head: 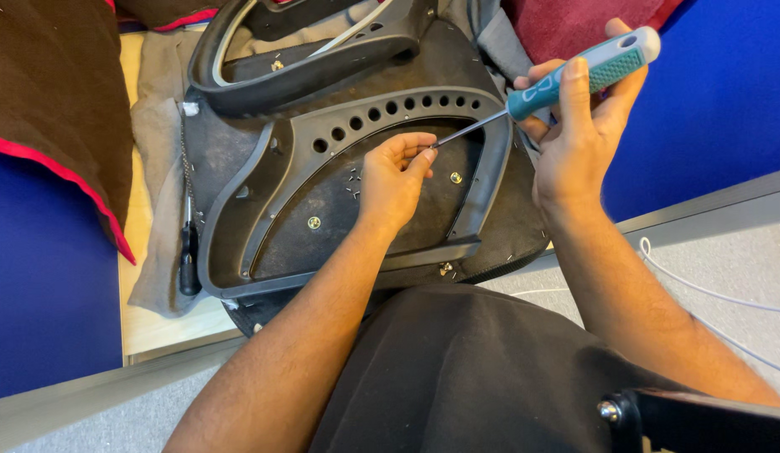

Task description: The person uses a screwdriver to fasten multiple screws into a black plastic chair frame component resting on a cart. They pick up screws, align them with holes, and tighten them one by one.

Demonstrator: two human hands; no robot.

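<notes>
The left grip (396,176) rests inside the chair seat frame (264,189), its fingertips touching the screwdriver (566,80) tip. The right grip (579,126) is up and to the right of it, closed around the screwdriver's handle beyond the frame's right edge. Left of the left grip, a second tool (189,252) lies along the frame's left side on the desk (155,323). A second frame (323,50) lies behind both grips.

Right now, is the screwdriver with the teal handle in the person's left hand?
No, the right hand grips the teal-handled screwdriver, while the left hand pinches near its tip over the black plastic frame.
</notes>
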